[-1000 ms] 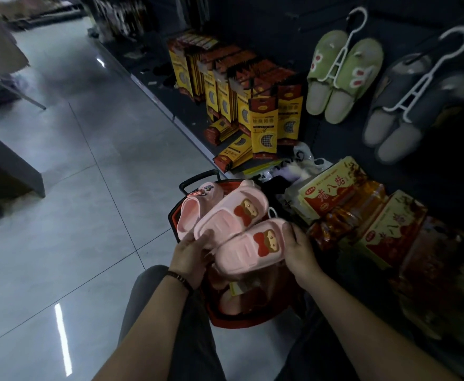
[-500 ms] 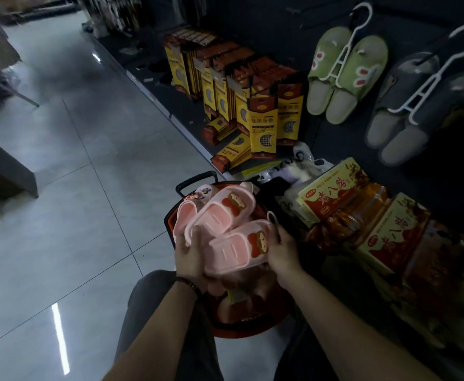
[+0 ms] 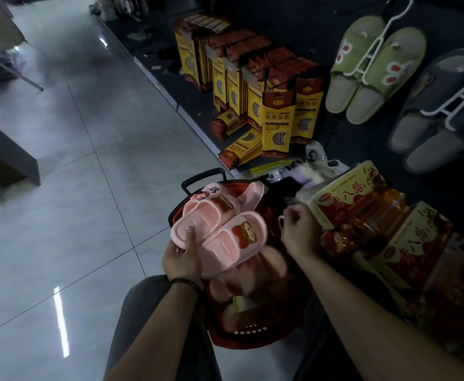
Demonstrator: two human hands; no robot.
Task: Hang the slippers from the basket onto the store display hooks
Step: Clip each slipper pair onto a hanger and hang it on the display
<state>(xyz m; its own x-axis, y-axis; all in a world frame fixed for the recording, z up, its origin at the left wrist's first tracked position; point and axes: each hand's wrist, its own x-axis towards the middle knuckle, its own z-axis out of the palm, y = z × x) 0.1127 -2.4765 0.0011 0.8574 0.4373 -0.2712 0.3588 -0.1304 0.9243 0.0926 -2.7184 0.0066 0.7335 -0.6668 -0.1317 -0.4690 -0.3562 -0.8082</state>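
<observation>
Pink slippers (image 3: 225,237) hang above the red basket (image 3: 241,335) on the glossy tiled floor (image 3: 74,215) by the dark shelf (image 3: 197,103) edge. The left hand (image 3: 182,259) grips them, thumb on a sole. The right hand (image 3: 300,232) has let go since, fingers curled, contents unclear.

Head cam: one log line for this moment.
stage: pair in hand | left hand: grips pink slippers above red basket | right hand: fingers curled beside them, grip unclear | hung: not yet

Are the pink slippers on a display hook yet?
No, the left hand holds the pink slippers above the red basket.
</observation>
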